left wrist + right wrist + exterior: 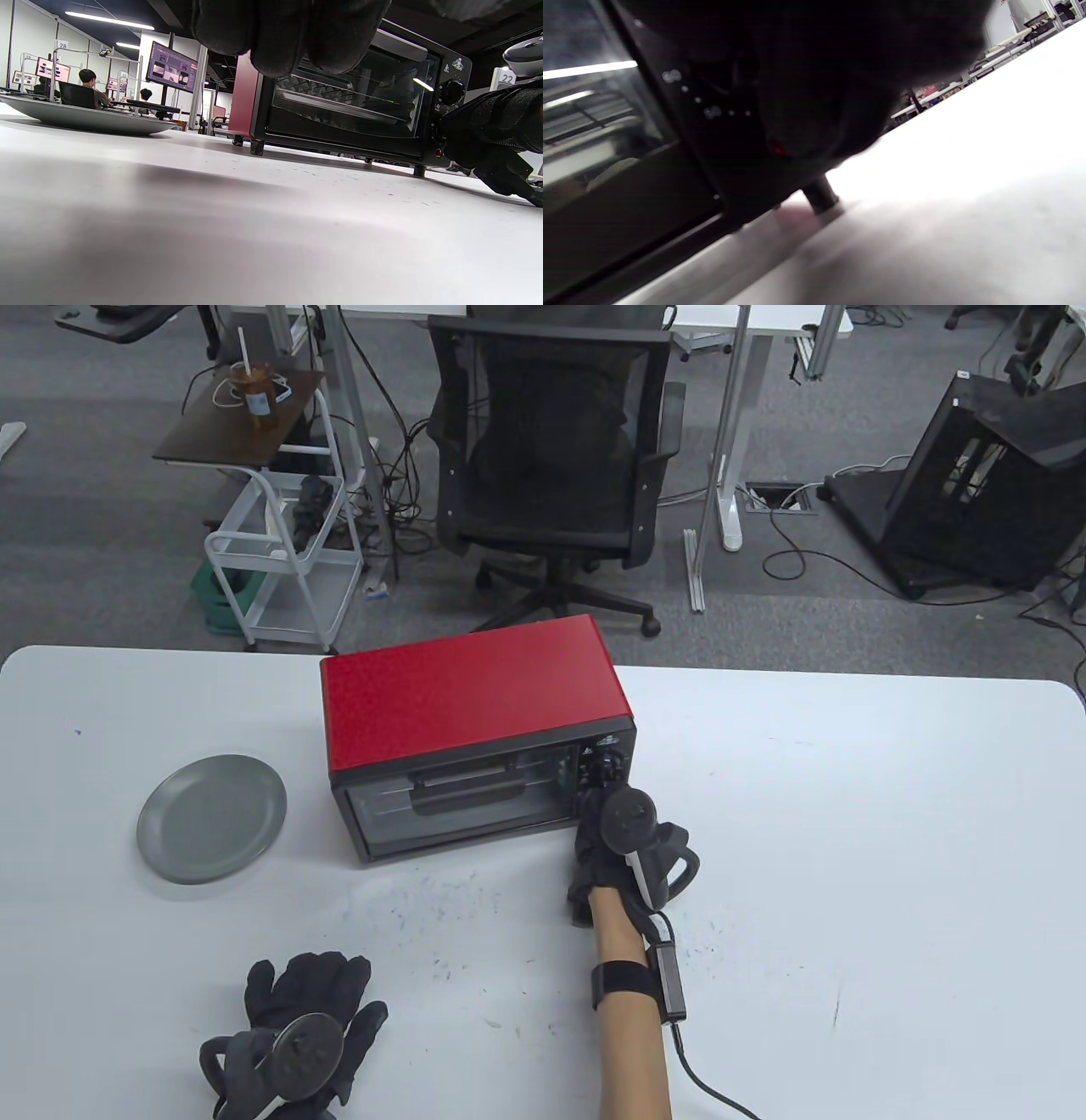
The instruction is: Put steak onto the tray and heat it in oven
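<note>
The red oven (475,691) stands mid-table with its glass door (462,806) closed. Through the glass in the left wrist view I see a rack and a tray (339,106); no steak is clearly visible. My right hand (594,823) is at the oven's control panel, below the upper knob (604,766), its fingers curled around the lower knob, which they hide. That hand (479,131) covers the panel's lower part beside a red light (439,152). My left hand (305,984) rests flat on the table near the front edge, fingers spread, holding nothing.
An empty grey plate (212,817) lies left of the oven. The white table (848,857) stretches right of the oven. An office chair (551,458) and a small white cart (280,560) stand beyond the table's far edge.
</note>
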### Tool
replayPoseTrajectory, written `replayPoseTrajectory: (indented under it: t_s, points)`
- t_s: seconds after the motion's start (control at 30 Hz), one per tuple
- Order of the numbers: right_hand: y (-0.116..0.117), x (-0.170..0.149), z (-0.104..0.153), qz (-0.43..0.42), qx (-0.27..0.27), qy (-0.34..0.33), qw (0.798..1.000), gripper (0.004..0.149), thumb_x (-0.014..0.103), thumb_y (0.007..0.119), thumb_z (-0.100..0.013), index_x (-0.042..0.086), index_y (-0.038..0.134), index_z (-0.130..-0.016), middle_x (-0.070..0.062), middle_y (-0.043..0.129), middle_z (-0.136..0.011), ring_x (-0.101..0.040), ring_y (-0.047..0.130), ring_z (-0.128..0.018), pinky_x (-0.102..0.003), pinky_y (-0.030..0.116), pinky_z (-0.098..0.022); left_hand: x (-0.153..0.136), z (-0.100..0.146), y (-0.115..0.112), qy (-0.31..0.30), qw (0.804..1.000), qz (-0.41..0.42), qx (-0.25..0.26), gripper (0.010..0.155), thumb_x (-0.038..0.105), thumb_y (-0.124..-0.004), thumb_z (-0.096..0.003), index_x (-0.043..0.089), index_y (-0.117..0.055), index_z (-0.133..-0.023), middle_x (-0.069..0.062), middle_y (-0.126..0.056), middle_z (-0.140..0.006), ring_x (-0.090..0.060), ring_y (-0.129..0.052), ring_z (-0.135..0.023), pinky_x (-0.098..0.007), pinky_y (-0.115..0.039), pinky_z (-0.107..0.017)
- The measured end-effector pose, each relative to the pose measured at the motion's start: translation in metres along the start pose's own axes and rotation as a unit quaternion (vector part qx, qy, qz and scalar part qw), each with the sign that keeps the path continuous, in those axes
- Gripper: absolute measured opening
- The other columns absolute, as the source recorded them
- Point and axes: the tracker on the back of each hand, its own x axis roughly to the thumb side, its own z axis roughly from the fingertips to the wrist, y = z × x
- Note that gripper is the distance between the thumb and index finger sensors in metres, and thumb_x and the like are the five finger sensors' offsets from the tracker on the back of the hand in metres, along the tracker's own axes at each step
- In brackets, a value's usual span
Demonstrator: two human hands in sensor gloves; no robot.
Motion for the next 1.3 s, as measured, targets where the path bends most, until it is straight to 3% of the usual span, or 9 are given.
replayPoseTrajectory:
  t_s: [0.43,0.57,1.3]
  points:
    - [0.001,-0.005,-0.002,-0.043,0.015,0.017,0.999,0.022,0.035,0.059,-0.067,0.031,0.079,-0.058,0.008,0.092,-0.056,-0.007,0.101,-0.030,-0.017,0.088,-0.012,-0.001,0.000,0.000,0.004,1.000,-0.004,-0.001,0.065,0.064,-0.064,-0.0373,0.030,-0.073,-0.091,0.000,-0.074,-0.100,-0.029,-0.066,-0.097,-0.066,-0.034,-0.073]
    - [0.004,-0.013,-0.004,-0.109,0.032,0.046,0.992,0.021,0.035,0.060,-0.067,0.031,0.079,-0.058,0.007,0.091,-0.057,-0.007,0.101,-0.030,-0.018,0.088,-0.012,-0.001,0.000,0.000,0.004,1.000,-0.005,-0.001,0.065,0.064,-0.064,-0.0373,0.030,-0.073,-0.091,0.000,-0.074,-0.100,-0.029,-0.066,-0.097,-0.066,-0.034,-0.073]
    - [0.006,-0.019,-0.006,-0.160,0.068,0.078,0.982,0.018,0.036,0.060,-0.066,0.032,0.077,-0.062,0.006,0.090,-0.059,-0.008,0.100,-0.031,-0.017,0.088,-0.013,-0.001,0.000,0.000,0.003,1.000,-0.013,-0.002,0.065,0.064,-0.063,-0.0372,0.030,-0.074,-0.091,0.000,-0.074,-0.100,-0.029,-0.066,-0.097,-0.066,-0.034,-0.073]
